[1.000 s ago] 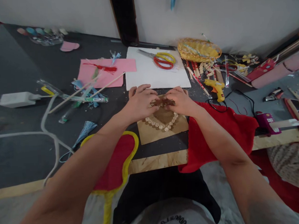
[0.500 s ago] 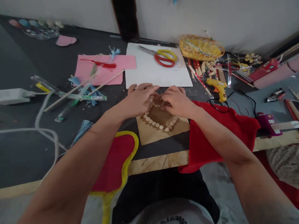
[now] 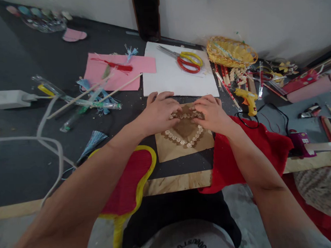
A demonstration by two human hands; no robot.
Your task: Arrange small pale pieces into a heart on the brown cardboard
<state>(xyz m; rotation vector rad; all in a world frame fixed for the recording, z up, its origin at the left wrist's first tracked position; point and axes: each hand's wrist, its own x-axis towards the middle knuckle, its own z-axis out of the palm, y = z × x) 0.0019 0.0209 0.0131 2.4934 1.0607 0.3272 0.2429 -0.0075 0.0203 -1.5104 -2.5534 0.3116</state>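
Note:
A string of small pale flowers point(image 3: 189, 144) lies in a closed, roughly heart-like loop on a piece of brown paper point(image 3: 169, 153). My left hand point(image 3: 162, 115) is at the loop's upper left, with thumb and fingers closed on the flower trim. At the upper right, my right hand point(image 3: 212, 114) pinches the trim in the same way. Between the two hands a stretch of the trim shows; the parts under the fingertips are hidden. Both hands rest low over the paper.
Behind the paper lies a white board point(image 3: 164, 82) with red-and-yellow scissors point(image 3: 189, 61). Right are a red cloth point(image 3: 253, 150), a yellow glue gun point(image 3: 247, 99) and a wicker basket point(image 3: 230, 54). Left are pink paper point(image 3: 144, 65), sticks, tassels and a white cable point(image 3: 60, 160).
My hands have moved apart along the top of the loop, uncovering a stretch of flower trim between them. The camera view has shifted slightly.

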